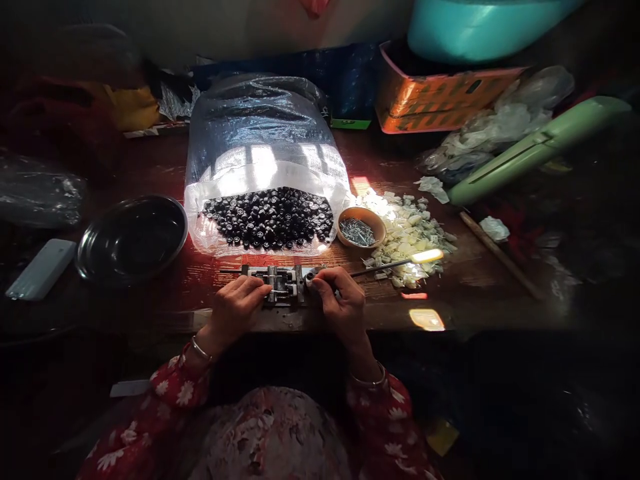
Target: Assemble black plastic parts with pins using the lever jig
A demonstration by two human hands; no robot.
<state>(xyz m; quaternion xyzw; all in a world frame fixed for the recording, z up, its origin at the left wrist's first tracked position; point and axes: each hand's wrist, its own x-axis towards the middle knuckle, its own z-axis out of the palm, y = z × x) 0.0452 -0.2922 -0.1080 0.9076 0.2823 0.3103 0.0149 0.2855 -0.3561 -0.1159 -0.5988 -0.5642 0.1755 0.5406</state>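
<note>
I watch two bare hands working close together but apart, with a small metal fixture of bars and springs [284, 283] between them at the near edge of the dark reddish wooden table [475, 270]. Taking that fixture as my clock centre, the left hand [239, 308] comes in from 8 o'clock, its thumb and forefinger drawn together at the fixture's face; I cannot tell whether they grip a thin pin or merely press the metal. The right hand [345, 307] comes in from 4 o'clock, thumb and fingertips pinched on a small dark round part [309, 275] at the fixture's 3 o'clock end. A slim dark rod [383, 266] runs out past that hand toward 3 o'clock.

At 12 o'clock lies a heap of glossy black round caps [270, 217], spilling from the mouth of a translucent woven plastic bag [270, 127]. At 2 o'clock a small tan bowl [361, 212] holds thin silvery metal pins [357, 232], with a pile of pale greenish-white plastic pieces [417, 233] just beyond it.

I judge the step in hand to be seating or adjusting the round part at the fixture. To my mind, the next move calls for a steady left hand and fine fingertip control from the right.
</note>
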